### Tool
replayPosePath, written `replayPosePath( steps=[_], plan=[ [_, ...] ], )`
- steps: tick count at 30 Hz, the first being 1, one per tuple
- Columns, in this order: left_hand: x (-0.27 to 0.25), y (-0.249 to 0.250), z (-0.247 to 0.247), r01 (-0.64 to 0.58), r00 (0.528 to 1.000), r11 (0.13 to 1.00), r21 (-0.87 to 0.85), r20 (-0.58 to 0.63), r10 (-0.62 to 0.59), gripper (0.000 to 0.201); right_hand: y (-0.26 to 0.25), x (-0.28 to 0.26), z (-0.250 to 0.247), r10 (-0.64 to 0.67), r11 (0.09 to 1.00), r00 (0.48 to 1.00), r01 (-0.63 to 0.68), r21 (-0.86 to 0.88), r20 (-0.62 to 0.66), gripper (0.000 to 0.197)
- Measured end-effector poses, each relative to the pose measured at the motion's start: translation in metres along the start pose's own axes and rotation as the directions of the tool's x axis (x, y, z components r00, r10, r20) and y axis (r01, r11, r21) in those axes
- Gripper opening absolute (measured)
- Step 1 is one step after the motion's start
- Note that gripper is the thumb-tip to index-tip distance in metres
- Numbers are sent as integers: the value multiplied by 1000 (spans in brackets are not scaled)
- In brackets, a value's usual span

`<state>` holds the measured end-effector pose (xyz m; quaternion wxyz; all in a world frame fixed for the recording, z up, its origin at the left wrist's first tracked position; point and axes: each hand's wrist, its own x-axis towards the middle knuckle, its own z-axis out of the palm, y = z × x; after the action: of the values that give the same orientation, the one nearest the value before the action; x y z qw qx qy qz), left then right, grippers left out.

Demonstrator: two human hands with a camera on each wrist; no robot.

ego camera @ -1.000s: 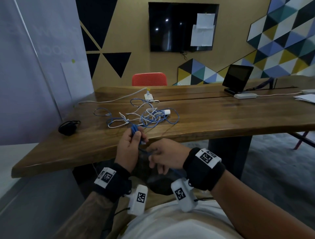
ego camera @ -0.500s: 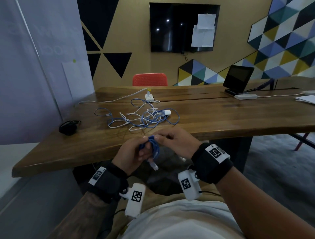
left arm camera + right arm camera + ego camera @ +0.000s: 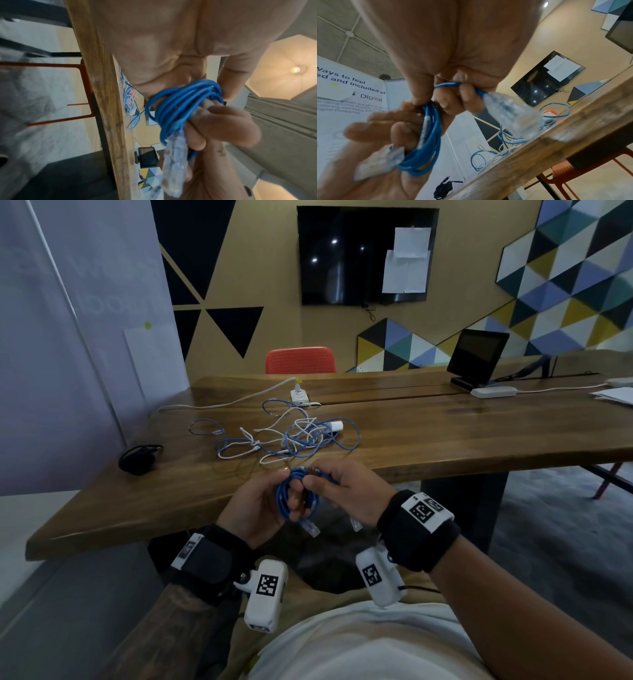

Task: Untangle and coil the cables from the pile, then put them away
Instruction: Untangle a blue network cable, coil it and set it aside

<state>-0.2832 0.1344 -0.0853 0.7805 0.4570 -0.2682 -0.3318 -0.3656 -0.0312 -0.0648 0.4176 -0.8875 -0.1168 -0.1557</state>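
The blue cable (image 3: 297,495), wound into a small round coil, sits just off the near edge of the wooden worktop (image 3: 428,440). The left hand (image 3: 255,505) has its fingers curled through the loops; the right hand (image 3: 337,491) pinches the free end, whose clear plastic plug (image 3: 513,116) sticks out. The pile (image 3: 287,436) of thin blue and white cables lies tangled farther back, a black cable (image 3: 138,459) bundled well left. Motion blurs both plugs.
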Motion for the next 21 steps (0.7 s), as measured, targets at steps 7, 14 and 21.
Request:
replayPosePath(
  steps=[7,14,21],
  plan=[
    [-3,6,-2,-10,1000,1000,2,5,10,37,-1,4,-2,-49,993,999,46,111,22,15],
    [-3,0,-14,57,962,998,6,267,-57,38,16,0,-8,-15,969,998,-1,245,62,22],
    [-1,5,-12,0,981,984,177,192,-35,42,14,1,-14,-69,965,990,34,261,125,22]
  ],
)
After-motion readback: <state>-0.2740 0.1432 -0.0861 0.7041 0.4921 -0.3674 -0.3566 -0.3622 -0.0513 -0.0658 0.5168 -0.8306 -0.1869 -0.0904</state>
